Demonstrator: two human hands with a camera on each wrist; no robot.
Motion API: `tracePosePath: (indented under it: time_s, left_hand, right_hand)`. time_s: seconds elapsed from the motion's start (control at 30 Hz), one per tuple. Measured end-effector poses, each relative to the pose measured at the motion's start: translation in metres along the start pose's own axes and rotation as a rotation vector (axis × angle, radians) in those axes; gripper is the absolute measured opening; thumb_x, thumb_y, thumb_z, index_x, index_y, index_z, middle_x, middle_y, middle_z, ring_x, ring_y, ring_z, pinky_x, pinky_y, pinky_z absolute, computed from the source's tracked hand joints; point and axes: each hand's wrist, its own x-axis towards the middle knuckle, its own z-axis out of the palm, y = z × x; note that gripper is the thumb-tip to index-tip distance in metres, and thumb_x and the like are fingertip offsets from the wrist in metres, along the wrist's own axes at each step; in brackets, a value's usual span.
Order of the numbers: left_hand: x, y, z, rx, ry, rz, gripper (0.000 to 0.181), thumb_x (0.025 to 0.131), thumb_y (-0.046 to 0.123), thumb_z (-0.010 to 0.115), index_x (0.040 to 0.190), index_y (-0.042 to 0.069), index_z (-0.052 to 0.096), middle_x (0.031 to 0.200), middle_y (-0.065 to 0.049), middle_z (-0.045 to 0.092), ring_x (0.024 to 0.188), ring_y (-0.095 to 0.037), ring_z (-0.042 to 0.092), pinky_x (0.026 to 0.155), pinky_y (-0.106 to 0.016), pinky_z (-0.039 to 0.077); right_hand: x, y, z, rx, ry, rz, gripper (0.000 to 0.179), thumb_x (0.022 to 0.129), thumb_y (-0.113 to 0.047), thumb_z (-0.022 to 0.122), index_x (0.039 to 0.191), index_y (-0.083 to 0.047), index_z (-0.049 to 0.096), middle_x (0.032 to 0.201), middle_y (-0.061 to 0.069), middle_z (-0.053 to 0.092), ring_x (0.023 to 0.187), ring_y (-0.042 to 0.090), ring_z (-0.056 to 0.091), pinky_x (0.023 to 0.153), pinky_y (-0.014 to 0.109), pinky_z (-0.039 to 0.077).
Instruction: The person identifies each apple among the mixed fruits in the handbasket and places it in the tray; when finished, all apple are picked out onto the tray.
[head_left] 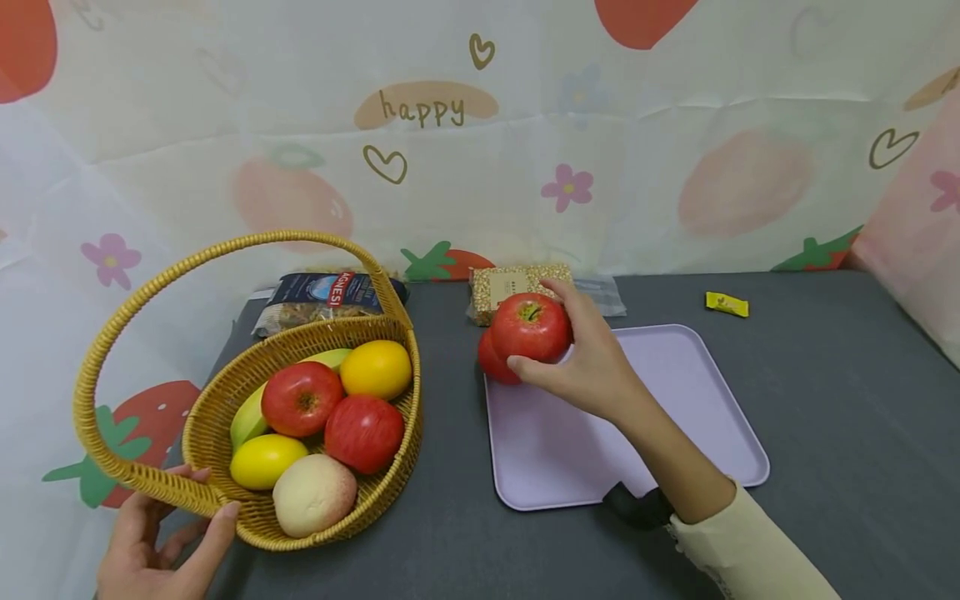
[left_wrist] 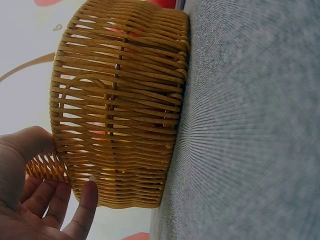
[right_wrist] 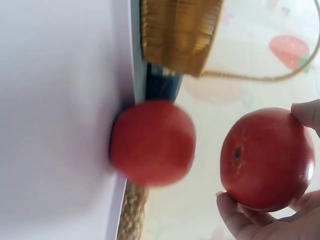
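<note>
My right hand [head_left: 596, 371] grips a red apple [head_left: 531, 327] between thumb and fingers, raised above the far left corner of a lilac tray [head_left: 622, 442]. A second red apple [right_wrist: 152, 142] sits on that tray, partly hidden behind the held one in the head view. At the left, my left hand [head_left: 161, 546] holds a wicker basket [head_left: 206, 417] where its handle joins the rim, thumb on one side and fingers on the other. Inside the basket lie two red apples [head_left: 302, 398], two yellow lemon-like fruits [head_left: 268, 462], a pale peach [head_left: 315, 495] and a greenish-yellow banana [head_left: 249, 419].
Behind the basket lies a dark blue pasta bag [head_left: 322, 292]. A clear pack of grains [head_left: 487, 302] stands beyond the tray, against the printed backdrop [head_left: 637, 208]. Far right on the grey tabletop [head_left: 847, 400] is a small yellow packet [head_left: 727, 304].
</note>
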Motion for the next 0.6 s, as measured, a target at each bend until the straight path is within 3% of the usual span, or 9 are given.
tracePosePath:
  time_s: [0.3,0.6]
  left_hand:
    - [0.0,0.0,0.0,0.001,0.001,-0.002,0.057,0.085,0.011,0.082,0.134,0.013,0.053,0.119,-0.001,0.06,0.106,-0.01,0.054,0.066,-0.008,0.051]
    - [0.0,0.0,0.0,0.0,0.001,0.002,0.057,0.085,0.011,0.082,0.134,0.013,0.054,0.118,0.0,0.06,0.105,-0.009,0.054,0.066,-0.009,0.052]
  right_hand:
    - [0.005,0.023,-0.021,-0.065,-0.01,0.115,0.08,0.078,-0.02,0.085,0.143,-0.004,0.042,0.134,0.013,0.049,0.121,0.031,0.049,0.084,0.051,0.058]
    - [0.013,0.04,-0.029,-0.194,-0.063,0.151,0.079,0.076,-0.023,0.087,0.139,-0.002,0.044,0.128,0.016,0.052,0.116,0.033,0.053,0.085,0.051,0.057]
